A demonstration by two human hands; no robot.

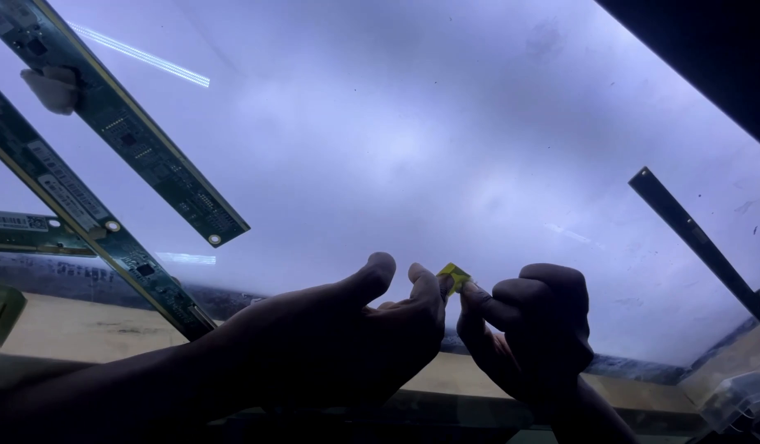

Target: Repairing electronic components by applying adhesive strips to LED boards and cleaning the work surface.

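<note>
My left hand [347,329] and my right hand [528,329] meet low in the middle of the head view, both dark against a bright, backlit white panel [413,140]. Between their fingertips sits a small yellow piece [452,275], like a bit of tape or a tab. The left thumb and forefinger touch it from the left; the right forefinger and thumb pinch it from the right. The other right fingers are curled in.
Two long green circuit strips [125,131] [76,205] slant across the upper left of the panel. A thin dark strip [701,247] slants at the right. A third board [26,230] lies at the left edge. A tan bench surface [76,329] runs below.
</note>
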